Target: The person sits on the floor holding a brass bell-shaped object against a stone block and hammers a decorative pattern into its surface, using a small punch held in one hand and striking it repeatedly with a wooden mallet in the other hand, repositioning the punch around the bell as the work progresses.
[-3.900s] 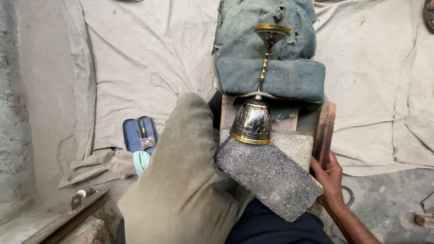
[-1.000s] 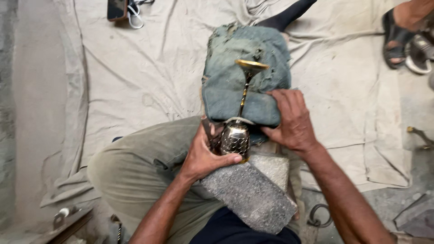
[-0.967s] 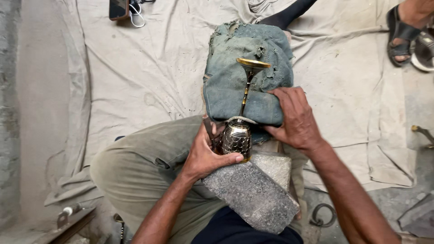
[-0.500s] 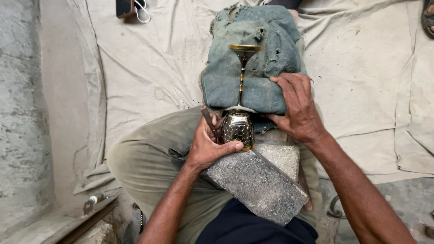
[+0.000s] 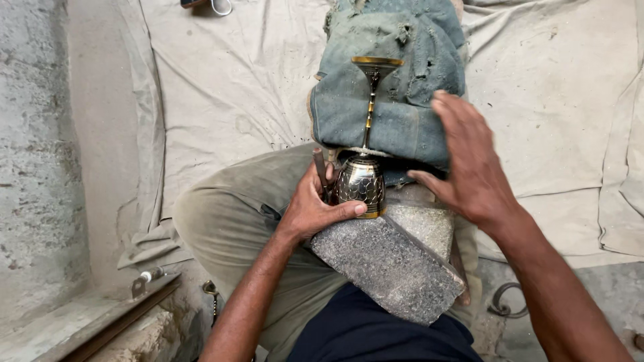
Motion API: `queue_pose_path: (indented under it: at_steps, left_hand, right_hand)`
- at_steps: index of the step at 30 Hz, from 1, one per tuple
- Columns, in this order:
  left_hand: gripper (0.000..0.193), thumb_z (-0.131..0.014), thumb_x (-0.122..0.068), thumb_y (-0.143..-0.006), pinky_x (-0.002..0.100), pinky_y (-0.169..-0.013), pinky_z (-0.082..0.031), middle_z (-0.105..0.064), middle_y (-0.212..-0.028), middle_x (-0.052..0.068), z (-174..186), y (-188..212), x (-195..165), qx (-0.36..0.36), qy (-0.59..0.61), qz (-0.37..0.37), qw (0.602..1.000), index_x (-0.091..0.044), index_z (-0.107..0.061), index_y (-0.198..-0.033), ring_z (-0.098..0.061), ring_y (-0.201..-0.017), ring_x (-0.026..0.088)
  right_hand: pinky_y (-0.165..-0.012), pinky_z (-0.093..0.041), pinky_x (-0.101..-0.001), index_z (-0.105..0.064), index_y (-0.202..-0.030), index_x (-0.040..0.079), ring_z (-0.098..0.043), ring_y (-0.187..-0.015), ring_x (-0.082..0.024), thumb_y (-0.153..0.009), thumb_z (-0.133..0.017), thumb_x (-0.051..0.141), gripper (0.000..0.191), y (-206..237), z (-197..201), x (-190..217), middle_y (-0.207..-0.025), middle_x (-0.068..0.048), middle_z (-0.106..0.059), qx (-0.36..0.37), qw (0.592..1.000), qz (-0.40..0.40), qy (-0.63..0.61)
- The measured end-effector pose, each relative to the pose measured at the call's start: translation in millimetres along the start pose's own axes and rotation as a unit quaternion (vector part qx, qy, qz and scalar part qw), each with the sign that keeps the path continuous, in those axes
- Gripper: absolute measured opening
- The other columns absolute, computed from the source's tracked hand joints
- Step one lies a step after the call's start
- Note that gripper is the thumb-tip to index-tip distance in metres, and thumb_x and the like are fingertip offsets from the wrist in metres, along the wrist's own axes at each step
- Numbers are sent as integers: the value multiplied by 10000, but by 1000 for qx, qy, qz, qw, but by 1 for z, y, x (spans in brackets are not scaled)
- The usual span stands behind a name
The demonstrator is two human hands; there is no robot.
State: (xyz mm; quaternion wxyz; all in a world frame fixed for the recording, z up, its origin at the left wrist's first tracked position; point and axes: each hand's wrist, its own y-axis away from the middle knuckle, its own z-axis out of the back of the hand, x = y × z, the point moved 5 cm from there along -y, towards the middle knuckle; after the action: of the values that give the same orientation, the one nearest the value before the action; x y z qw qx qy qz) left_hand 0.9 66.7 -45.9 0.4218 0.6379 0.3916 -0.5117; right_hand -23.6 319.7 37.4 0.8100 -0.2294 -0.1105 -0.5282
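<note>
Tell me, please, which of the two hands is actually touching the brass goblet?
The left hand: its thumb and fingers wrap the bowl of the brass goblet. The right hand hovers open beside it, over the folded blue-grey cloth.

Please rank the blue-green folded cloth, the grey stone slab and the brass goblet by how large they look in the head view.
1. Blue-green folded cloth, clearly largest.
2. Grey stone slab; nearer the camera, which may flatter it.
3. Brass goblet, held by the left hand, smallest.
</note>
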Motion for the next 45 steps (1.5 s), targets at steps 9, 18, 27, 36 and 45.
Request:
queue_pose_path:
  at_steps: [9, 18, 27, 36, 45]
  left_hand:
    - [271, -615, -92, -1024, 432, -829, -565, -596, -1106, 145, 45, 22, -66, -105, -327, -45, 938, 6, -549, -1268, -653, -965, 265]
    - [335, -756, -67, -940, 313, -941, -641, -772, -1116, 29, 25, 50, -112, -31, -129, -94, 987, -45, -712, -1271, -750, -1045, 152]
    - [444, -785, -50, -929, 268, -899, -658, -736, -1147, 69, 43, 26, -64, 9, 5, -57, 998, -7, -647, -1349, -723, -1040, 107]
    - [527, -826, -61, -906, 234, -824, -690, -722, -1107, 42, 57, 19, -66, 7, -70, -104, 992, -121, -633, -1393, -713, -955, 80]
    - [563, -801, -70, -925, 252, -833, -701, -734, -1237, 47, 63, 17, -64, 21, -113, -182, 977, -163, -581, -1435, -758, -1001, 120]
  right_hand:
    - [-1206, -324, -476, -356, -1553, 90, -285, -1528, -351, -680, -722, -79, 962, 163, -43, 5, -1669, -188, -296, 128, 931, -270, -210]
    - [-953, -577, -435, -358, -1618, 106, -562, -1356, -328, -656, -607, -184, 1035, 233, -41, -3, -1546, -193, -515, 9, 804, -478, -352]
    - [-716, -642, -368, -393, -1518, -40, -715, -921, -270, -816, -661, -156, 761, 244, -42, -5, -1069, -230, -682, -110, 769, -393, -492]
    - [-751, -667, -357, -480, -1369, 89, -754, -858, -188, -875, -735, -47, 572, 114, 7, 36, -938, -148, -709, -109, 860, -231, -441]
    - [-617, -635, -342, -581, -1132, -14, -719, -759, -249, -889, -745, -77, 301, 6, 30, 54, -901, -150, -687, 68, 950, -278, -126]
